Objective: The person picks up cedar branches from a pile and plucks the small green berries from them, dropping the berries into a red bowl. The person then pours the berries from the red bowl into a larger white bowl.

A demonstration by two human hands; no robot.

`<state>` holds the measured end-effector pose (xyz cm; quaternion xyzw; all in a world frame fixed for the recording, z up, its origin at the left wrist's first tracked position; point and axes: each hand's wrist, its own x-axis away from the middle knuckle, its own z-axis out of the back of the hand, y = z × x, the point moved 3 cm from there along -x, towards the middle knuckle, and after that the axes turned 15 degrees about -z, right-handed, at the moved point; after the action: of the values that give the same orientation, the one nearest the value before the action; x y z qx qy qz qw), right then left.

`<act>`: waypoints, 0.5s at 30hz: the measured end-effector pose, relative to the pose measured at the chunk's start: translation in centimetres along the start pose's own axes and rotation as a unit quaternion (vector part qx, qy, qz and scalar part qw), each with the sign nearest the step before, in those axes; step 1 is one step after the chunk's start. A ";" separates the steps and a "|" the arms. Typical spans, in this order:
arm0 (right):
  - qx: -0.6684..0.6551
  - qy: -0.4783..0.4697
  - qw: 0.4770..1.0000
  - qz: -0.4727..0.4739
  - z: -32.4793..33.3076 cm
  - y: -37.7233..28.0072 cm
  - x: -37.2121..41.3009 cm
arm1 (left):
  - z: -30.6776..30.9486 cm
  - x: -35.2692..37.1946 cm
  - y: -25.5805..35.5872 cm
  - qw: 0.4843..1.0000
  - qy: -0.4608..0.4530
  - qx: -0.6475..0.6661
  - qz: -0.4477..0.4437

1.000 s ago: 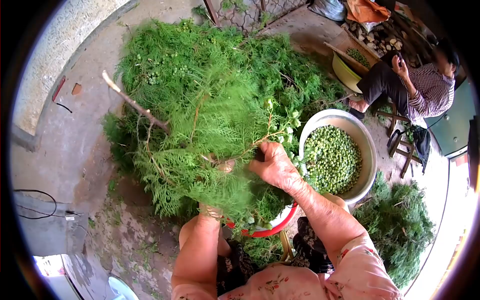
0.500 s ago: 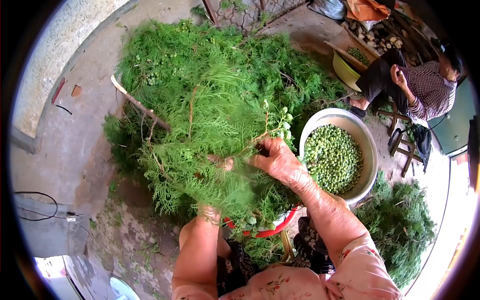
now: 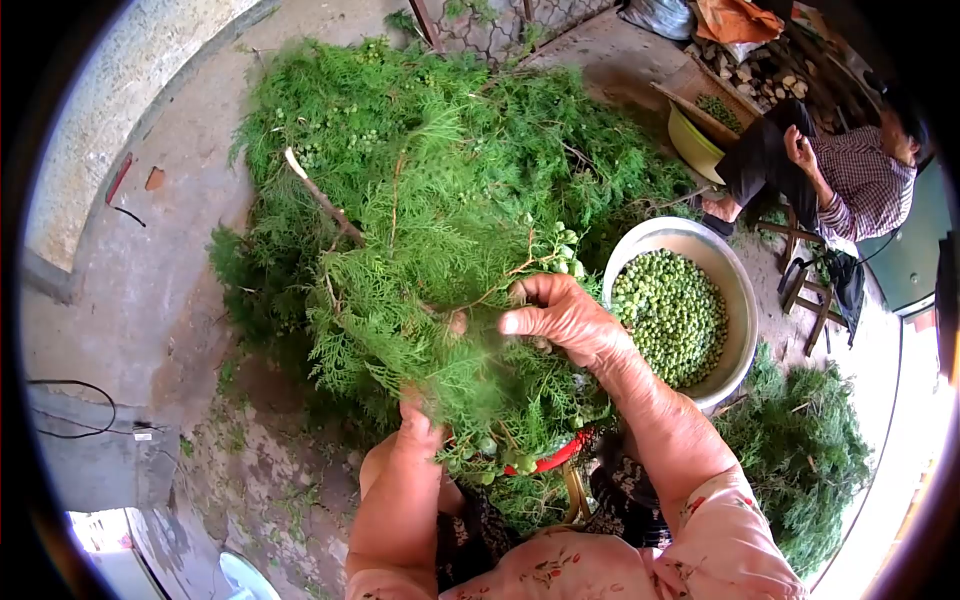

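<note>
Floor, far left: one looped cable point(image 3: 108, 408), one red-handled object point(image 3: 119, 180), one reddish fragment point(image 3: 155, 178) near it. Next, one large heap of green cuttings point(image 3: 345, 90); sprigs too many to count.

Centre: one leafy branch point(image 3: 430, 255) lies over the heap's near side, in front of the person; one thick stem point(image 3: 323, 198) with a pale cut end points up and left. Left hand point(image 3: 418, 422), one, is partly under the foliage; its grip is hidden, so cannot tell what it pinches. One red-rimmed container point(image 3: 556, 458) sits below the leaves, mostly covered.

Right hand point(image 3: 570, 322), one, is at a thin twig point(image 3: 495, 290); grip spread, thumb and forefinger apart. Several green cones point(image 3: 566, 252), exact count unclear, cluster just beyond the fingers.

Right: one metal basin point(image 3: 742, 330) beside this hand, holding many loose cones point(image 3: 668, 315), uncountable. Behind it, one yellow basin point(image 3: 690, 145) and one seated person point(image 3: 862, 170). Far right: one smaller heap point(image 3: 805, 455).
</note>
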<state>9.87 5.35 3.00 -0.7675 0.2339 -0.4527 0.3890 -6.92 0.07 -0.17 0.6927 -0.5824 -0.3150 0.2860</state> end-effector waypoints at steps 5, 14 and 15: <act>0.042 -0.014 0.999 0.023 0.0 -0.3 0.2 | -1.7 -0.3 0.9 0.996 0.034 -0.080 0.032; 0.029 -0.052 0.998 0.013 -0.2 -0.4 0.5 | 1.6 0.9 -0.6 0.988 -0.130 0.055 -0.060; -0.002 -0.065 0.998 0.006 -0.2 -0.3 0.6 | 1.6 0.9 -0.5 0.985 -0.145 0.030 -0.091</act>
<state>9.93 5.05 3.60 -0.7944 0.2137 -0.3992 0.4049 -7.74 -0.80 -1.64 0.6978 -0.5616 -0.4190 0.1484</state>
